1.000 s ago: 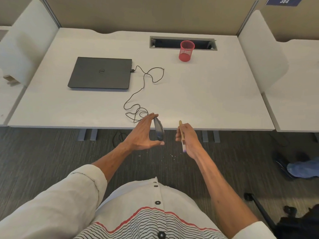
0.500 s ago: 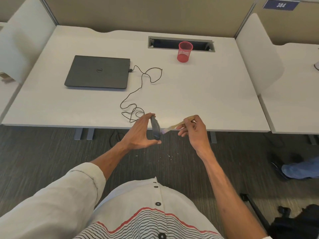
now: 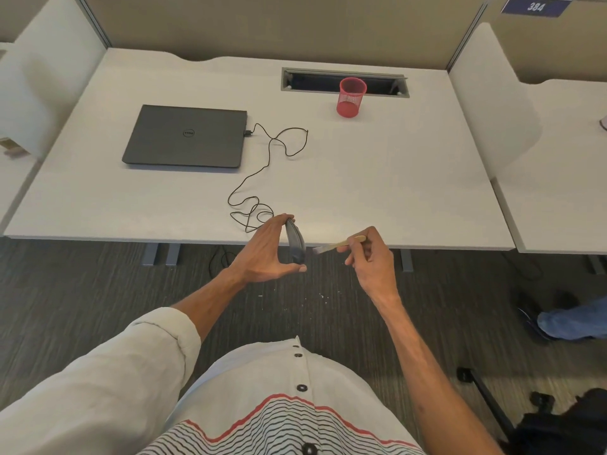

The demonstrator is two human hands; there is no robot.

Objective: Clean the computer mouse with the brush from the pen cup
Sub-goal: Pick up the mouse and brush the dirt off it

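Observation:
My left hand (image 3: pixel 267 252) holds a dark grey computer mouse (image 3: pixel 295 241) on edge, just past the desk's front edge, pinched between fingertips and thumb. Its black cable (image 3: pixel 262 165) loops across the desk to the laptop. My right hand (image 3: pixel 369 254) grips a small brush with a pale wooden handle (image 3: pixel 341 243). The brush lies nearly level, bristles pointing left, a short gap from the mouse's right face. The red mesh pen cup (image 3: pixel 350 97) stands at the back of the desk and looks empty.
A shut dark laptop (image 3: pixel 185 136) lies at the desk's back left. A cable slot (image 3: pixel 345 83) is cut into the white desk (image 3: pixel 394 178) behind the cup. White dividers flank the desk. Another person's shoe (image 3: pixel 574 323) and a chair base (image 3: pixel 486 399) are on the floor at right.
My right hand swung the brush from upright to nearly level, bristles toward the mouse, touched it half a second ago, and now sits slightly off it. The left hand stays on the mouse.

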